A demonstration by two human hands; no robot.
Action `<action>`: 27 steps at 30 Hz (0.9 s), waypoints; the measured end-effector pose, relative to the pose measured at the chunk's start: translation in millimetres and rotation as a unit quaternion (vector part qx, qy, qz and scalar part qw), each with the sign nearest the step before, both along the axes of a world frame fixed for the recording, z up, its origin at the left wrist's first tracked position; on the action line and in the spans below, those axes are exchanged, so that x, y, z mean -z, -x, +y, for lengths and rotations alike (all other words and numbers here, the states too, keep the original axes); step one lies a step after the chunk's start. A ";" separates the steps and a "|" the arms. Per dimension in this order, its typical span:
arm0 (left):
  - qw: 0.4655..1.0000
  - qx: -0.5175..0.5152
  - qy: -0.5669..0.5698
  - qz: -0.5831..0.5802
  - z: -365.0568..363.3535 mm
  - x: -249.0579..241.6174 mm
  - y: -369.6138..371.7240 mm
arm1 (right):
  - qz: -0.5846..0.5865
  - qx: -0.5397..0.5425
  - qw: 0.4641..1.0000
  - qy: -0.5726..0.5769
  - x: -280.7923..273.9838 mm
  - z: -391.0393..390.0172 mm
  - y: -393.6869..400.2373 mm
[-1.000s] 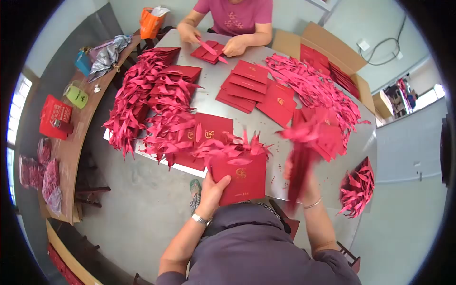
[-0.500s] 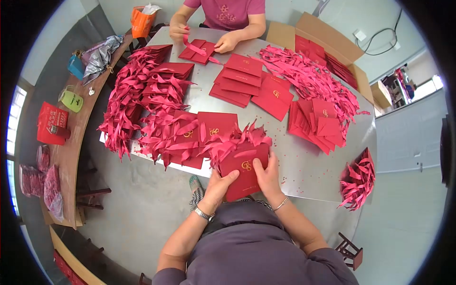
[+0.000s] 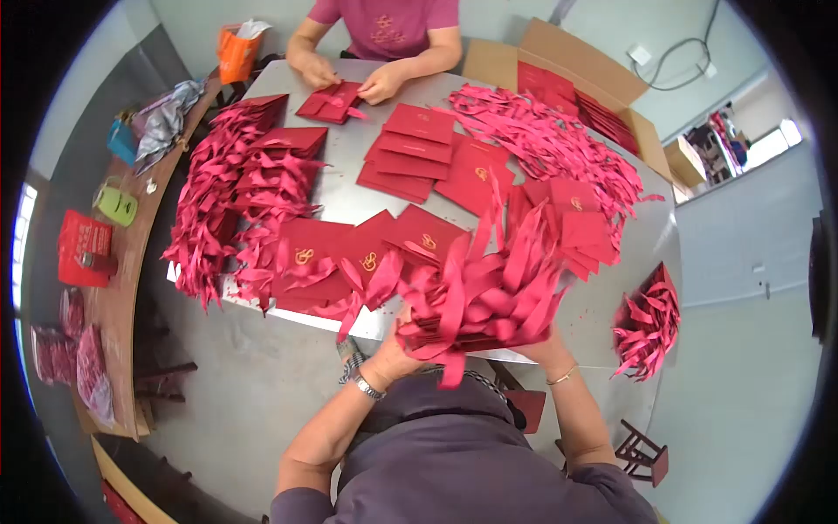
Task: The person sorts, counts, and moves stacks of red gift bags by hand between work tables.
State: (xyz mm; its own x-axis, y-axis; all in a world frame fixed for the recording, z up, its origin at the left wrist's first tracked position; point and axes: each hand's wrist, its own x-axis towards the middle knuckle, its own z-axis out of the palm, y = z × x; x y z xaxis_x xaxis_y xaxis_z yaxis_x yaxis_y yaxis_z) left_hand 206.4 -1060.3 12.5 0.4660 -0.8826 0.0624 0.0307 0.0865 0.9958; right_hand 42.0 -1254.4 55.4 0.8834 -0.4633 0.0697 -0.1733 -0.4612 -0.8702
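A thick stack of red envelopes with pink ribbons [image 3: 489,288] is held up in front of my body, its ribbons loose and fanned upward. My left hand [image 3: 394,356] grips the stack's left end, its fingers partly covered by ribbons. At the right end my right hand [image 3: 550,348] holds on, with most fingers hidden under the stack. Just beyond lie several red envelopes with gold print [image 3: 367,255] in an overlapping row. Long piles of ribboned envelopes [image 3: 209,188] stand at the table's left side.
Across the metal table [image 3: 349,188], a person in a pink shirt [image 3: 393,26] handles a small red envelope [image 3: 332,103]. Loose pink ribbons [image 3: 559,140] and a cardboard box [image 3: 594,65] are at the back right. A ribboned bundle [image 3: 648,323] stands at the right edge.
The stack in my hands has tilted and moved right, so its ribbons now show instead of the printed front. My right hand has shifted right. Another printed envelope shows in the row.
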 end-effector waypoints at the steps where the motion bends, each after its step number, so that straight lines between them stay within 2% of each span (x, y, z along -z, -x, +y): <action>1: 0.998 0.027 -0.004 -0.057 -2.1 23.9 -4.4 | 0.004 -0.006 0.999 0.047 8.4 -1.8 2.8; 2: 0.995 0.054 -0.066 -0.054 -6.9 24.0 -5.0 | 0.112 -0.042 0.991 0.060 24.5 -7.3 3.2; 4: 0.949 0.041 0.030 -0.310 -20.5 26.0 -12.7 | 0.024 -0.071 0.980 0.185 43.9 -12.4 7.2; 5: 0.964 0.063 0.036 -0.254 -25.4 13.1 -12.5 | 0.001 -0.036 0.998 0.058 40.7 -7.1 8.1; 6: 0.977 0.086 0.039 -0.194 -25.9 -0.4 -8.9 | 0.006 -0.033 0.998 0.056 32.6 -6.6 14.0; 7: 0.961 0.060 0.023 -0.271 -23.9 -4.7 -10.2 | 0.052 -0.022 0.996 0.074 13.0 -6.1 16.8; 8: 0.960 0.065 0.025 -0.270 -24.7 -0.5 -11.2 | 0.095 -0.010 0.991 0.093 -5.5 -9.0 17.6; 9: 0.955 0.061 0.030 -0.288 -25.4 7.0 -10.8 | 0.196 -0.041 0.964 0.172 -20.6 -23.7 25.1; 11: 0.941 0.053 0.035 -0.332 -24.2 11.2 -9.2 | 0.364 0.073 0.909 0.190 -46.1 -43.7 43.3; 12: 0.943 0.051 0.033 -0.328 -23.1 17.3 -6.9 | 0.367 0.070 0.908 0.189 -68.5 -37.9 32.5; 13: 0.960 0.061 0.005 -0.274 -22.1 27.8 -4.4 | 0.177 0.135 0.943 0.246 -94.4 -24.2 12.4; 14: 0.957 0.067 -0.003 -0.281 -21.7 33.7 -4.4 | -0.023 0.197 0.936 0.290 -105.1 -12.1 -7.0; 16: 0.952 0.079 -0.019 -0.296 -21.1 45.3 -4.6 | -0.052 0.008 0.894 0.445 -90.8 6.7 -40.2; 17: 0.972 0.069 -0.026 -0.222 -20.2 46.6 -2.7 | 0.030 -0.088 0.907 0.411 -61.5 17.1 -50.9; 18: 0.980 0.070 -0.009 -0.184 -22.9 32.2 -2.6 | 0.065 -0.125 0.882 0.449 -54.5 26.2 -58.4; 20: 0.992 0.069 0.026 -0.106 -27.8 4.0 -1.9 | 0.068 -0.113 0.886 0.445 -47.0 20.4 -62.3; 22: 0.952 0.016 0.058 -0.300 -31.0 -0.3 -5.4 | 0.073 -0.110 0.878 0.459 -46.0 18.1 -66.1; 23: 0.978 -0.011 0.059 -0.198 -31.3 4.7 1.7 | 0.074 -0.106 0.878 0.461 -44.5 16.9 -67.8; 25: 0.989 -0.060 0.061 -0.121 -36.4 22.1 9.2 | 0.075 -0.094 0.877 0.465 -44.2 14.6 -69.7; 27: 0.992 -0.096 0.075 -0.033 -43.1 34.8 15.4 | 0.042 -0.099 0.914 0.390 -42.4 10.4 -68.8</action>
